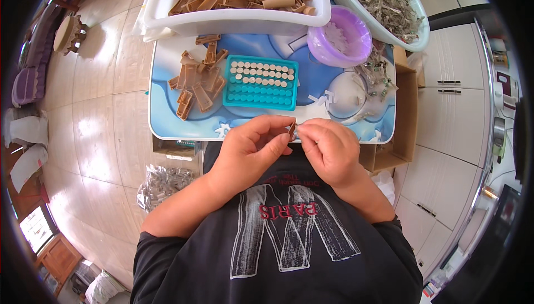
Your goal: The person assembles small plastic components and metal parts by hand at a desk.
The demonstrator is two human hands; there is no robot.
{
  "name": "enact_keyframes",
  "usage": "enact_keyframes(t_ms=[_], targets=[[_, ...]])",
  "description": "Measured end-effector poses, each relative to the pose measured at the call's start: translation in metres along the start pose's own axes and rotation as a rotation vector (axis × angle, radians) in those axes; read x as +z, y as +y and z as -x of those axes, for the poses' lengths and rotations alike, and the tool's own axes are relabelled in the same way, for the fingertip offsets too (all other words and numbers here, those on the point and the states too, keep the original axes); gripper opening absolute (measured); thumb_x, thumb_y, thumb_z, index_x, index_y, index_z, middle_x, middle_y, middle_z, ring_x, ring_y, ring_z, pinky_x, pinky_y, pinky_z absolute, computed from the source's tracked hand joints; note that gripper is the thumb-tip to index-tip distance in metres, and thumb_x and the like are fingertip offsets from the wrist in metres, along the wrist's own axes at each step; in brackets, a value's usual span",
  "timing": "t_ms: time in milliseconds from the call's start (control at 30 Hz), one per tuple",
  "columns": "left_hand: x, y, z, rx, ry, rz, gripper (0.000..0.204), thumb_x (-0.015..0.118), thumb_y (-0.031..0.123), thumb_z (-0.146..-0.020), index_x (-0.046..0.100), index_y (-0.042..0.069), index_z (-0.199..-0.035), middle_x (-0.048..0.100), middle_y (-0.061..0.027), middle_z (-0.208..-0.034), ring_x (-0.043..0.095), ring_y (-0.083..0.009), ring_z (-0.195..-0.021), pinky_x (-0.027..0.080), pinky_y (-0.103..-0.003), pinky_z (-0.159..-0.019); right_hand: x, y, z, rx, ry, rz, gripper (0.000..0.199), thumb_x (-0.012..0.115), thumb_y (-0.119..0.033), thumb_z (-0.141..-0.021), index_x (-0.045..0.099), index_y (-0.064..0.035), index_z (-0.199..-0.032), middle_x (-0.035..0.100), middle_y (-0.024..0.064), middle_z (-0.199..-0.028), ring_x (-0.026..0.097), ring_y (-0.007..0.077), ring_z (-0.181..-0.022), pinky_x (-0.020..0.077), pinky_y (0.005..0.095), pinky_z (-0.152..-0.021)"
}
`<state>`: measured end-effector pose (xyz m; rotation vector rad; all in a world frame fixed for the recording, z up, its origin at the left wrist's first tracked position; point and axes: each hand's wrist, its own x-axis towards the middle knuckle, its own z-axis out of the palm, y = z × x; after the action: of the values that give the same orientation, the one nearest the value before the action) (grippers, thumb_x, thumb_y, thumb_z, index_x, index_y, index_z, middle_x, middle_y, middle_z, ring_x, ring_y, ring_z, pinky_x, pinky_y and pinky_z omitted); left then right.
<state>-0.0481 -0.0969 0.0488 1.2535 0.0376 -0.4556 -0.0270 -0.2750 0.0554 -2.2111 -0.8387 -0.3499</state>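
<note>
Pinching one small brown clip between them, the left hand and right hand meet fingertip to fingertip just before the teal tray, both clamped on it. Beyond the tray stand one white bin, one purple bowl and one pale basin.

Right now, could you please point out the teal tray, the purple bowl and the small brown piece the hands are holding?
Teal tray [260, 99]: head view, its lower rows of teal wells.
Purple bowl [356, 23]: head view, its inner right wall.
Small brown piece [292, 129]: head view, its middle, between both hands' fingertips.
</note>
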Motion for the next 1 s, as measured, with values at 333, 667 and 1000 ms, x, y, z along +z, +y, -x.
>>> enact_keyframes(t_ms=[333,667,1000], targets=[[0.003,0.003,-0.002,-0.224,-0.037,0.314,0.029,0.052,0.011,-0.093,0.05,-0.004,-0.118,0.063,-0.0119,-0.103,0.064,-0.0158,-0.087,0.053,-0.025,-0.074,0.011,0.01,0.0,-0.033,0.162,0.044,0.018,0.069,0.003,-0.069,0.059,-0.0003,-0.083,0.064,0.0113,-0.079,0.063,0.0258,-0.066,0.0498,0.0325,-0.055],[0.005,-0.003,0.003,0.12,0.156,-0.378,0.02,0.063,0.011,-0.085,0.06,-0.002,-0.099,0.066,-0.0112,-0.08,0.065,-0.0122,-0.069,0.051,-0.025,-0.061,0.007,0.004,-0.002,0.121,0.005,-0.068,0.017,0.067,0.003,-0.07,0.06,-0.0011,-0.085,0.064,0.0116,-0.082,0.063,0.0262,-0.071,0.0503,0.0324,-0.06],[-0.093,0.001,0.014,0.334,0.84,-1.055,0.023,0.068,0.008,-0.076,0.059,0.006,-0.097,0.057,-0.0071,-0.089,0.054,-0.0209,-0.073,0.046,-0.03,-0.064,0.016,0.02,0.013,0.286,0.048,-0.494,0.007,0.059,0.005,-0.082,0.057,0.0015,-0.087,0.062,0.0126,-0.087,0.059,0.0189,-0.078,0.0469,0.0268,-0.07]])
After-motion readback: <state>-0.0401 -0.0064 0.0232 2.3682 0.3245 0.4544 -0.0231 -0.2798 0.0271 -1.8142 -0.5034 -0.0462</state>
